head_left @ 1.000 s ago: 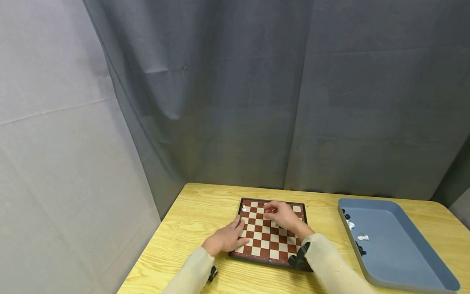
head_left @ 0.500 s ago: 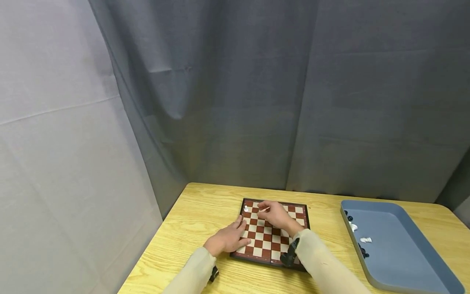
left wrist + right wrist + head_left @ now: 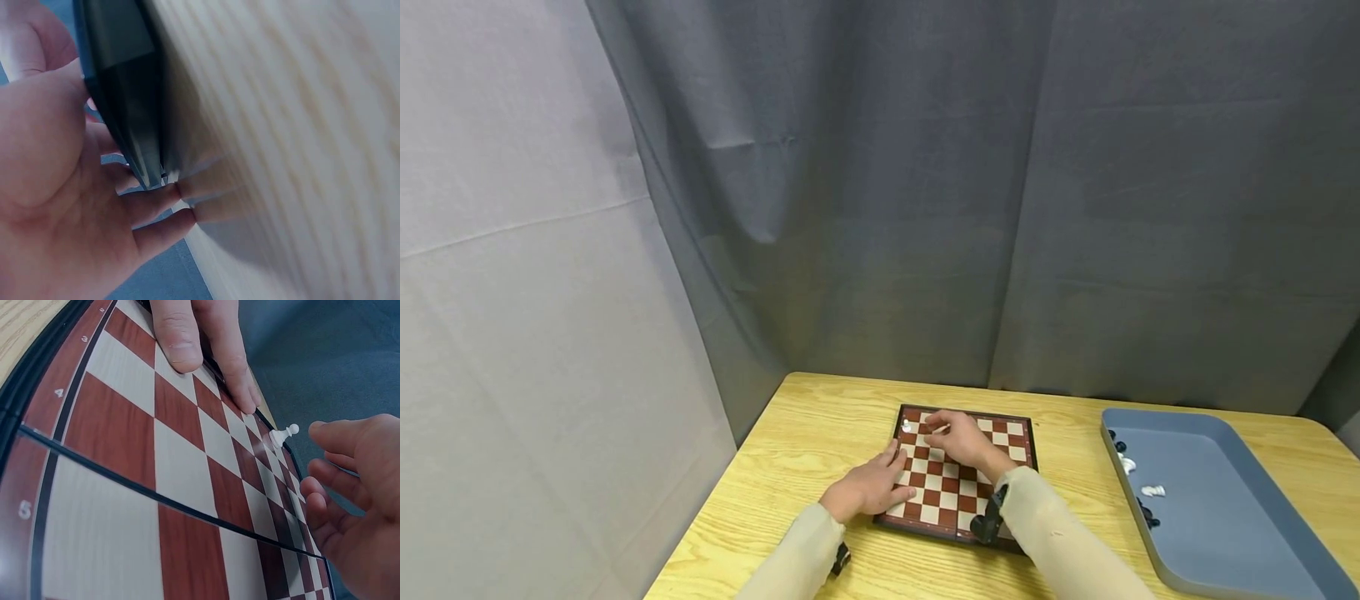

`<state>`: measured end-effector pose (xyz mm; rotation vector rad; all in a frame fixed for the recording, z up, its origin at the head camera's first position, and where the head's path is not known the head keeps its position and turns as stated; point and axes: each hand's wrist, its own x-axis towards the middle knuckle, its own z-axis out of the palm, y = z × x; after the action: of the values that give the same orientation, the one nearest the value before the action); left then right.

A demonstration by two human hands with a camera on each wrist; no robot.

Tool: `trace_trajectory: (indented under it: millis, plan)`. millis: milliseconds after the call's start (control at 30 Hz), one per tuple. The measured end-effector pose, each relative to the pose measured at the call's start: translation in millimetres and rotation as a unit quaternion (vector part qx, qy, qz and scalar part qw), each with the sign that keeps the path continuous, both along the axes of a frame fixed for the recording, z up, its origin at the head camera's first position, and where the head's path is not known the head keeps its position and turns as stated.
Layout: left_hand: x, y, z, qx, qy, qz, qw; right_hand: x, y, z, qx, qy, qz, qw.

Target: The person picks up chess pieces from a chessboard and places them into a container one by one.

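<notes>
A folding chessboard [image 3: 931,497] with red-brown and cream squares lies on the table. My left hand [image 3: 868,486] rests at its left edge with fingers spread; in the left wrist view, fingertips touch the tabletop beside the board's dark side [image 3: 122,81]. The left thumb [image 3: 178,344] lies on the squares in the right wrist view. A white pawn [image 3: 284,435] stands upright in the board's far left corner. My right hand [image 3: 961,439] is over the far part of the board, right of the pawn, its fingers loosely bent with nothing visible between them.
To the right, a blue-grey tray [image 3: 1232,492] holds a white knight [image 3: 1153,491], another white piece [image 3: 1127,464] and several black pieces [image 3: 1148,513] along its left side. The wooden table [image 3: 827,417] ends at a grey curtain [image 3: 880,250].
My right hand has shifted a little left across the board, toward the pawn, then stayed nearly still. The left hand keeps its place at the edge. The whole head view has drifted slightly.
</notes>
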<state>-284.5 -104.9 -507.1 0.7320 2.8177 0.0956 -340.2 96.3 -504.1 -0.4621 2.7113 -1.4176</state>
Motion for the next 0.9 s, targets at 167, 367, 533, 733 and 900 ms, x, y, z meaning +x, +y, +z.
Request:
trace_trajectory:
  millis: [167, 367, 533, 733, 900]
  plan:
    - [1.7, 0.2, 0.7, 0.003, -0.002, 0.002, 1.0000, -1.1, -1.6, -0.4, -0.001, 0.005, 0.002, 1.0000]
    - [3.0, 1.4, -0.2, 0.002, -0.003, 0.003, 1.0000, -4.2, -4.1, -0.8, 0.017, 0.015, -0.002, 0.9997]
    - [3.3, 1.4, -1.0, -0.006, -0.002, 0.006, 1.0000, -6.9, -9.9, -2.1, 0.009, 0.008, 0.000, 0.9999]
    - [1.9, 1.9, -2.9, -0.007, -0.002, 0.003, 1.0000, -11.6, -19.9, -8.9, -0.002, 0.009, -0.007, 0.9999]
    - [2.1, 1.9, -4.6, -0.003, -0.006, 0.002, 1.0000, -13.3, -24.3, -16.8, 0.001, 0.019, -0.021, 0.9996]
